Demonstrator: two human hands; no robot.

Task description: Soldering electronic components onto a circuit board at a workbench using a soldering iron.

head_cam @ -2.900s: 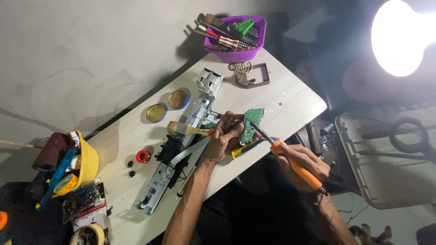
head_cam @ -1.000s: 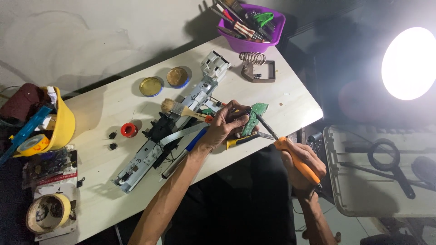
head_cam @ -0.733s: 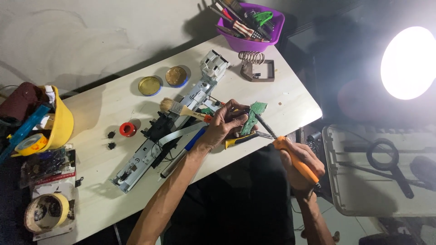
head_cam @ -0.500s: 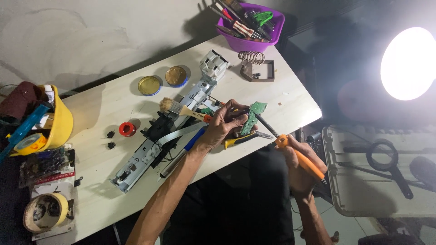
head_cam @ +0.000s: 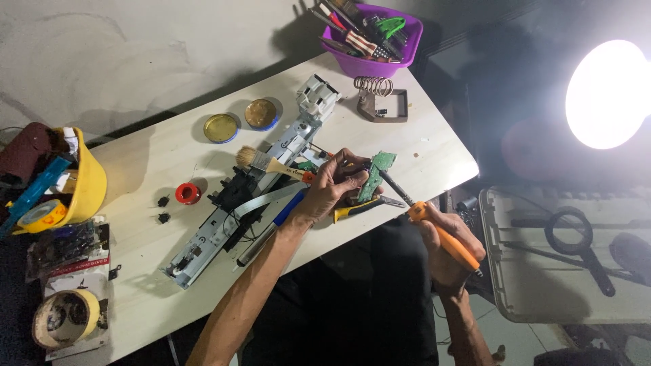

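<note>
While the left hand curls closed around a small green circuit board, holding it upright near the table's front edge, the right hand is clenched around an orange-handled soldering iron whose tip reaches up to the board. Just left of the hands lie a paintbrush and a long grey printer assembly. All rests on a pale wooden table; a purple tool basket sits at its far end, and a bright lamp glares farther right.
</note>
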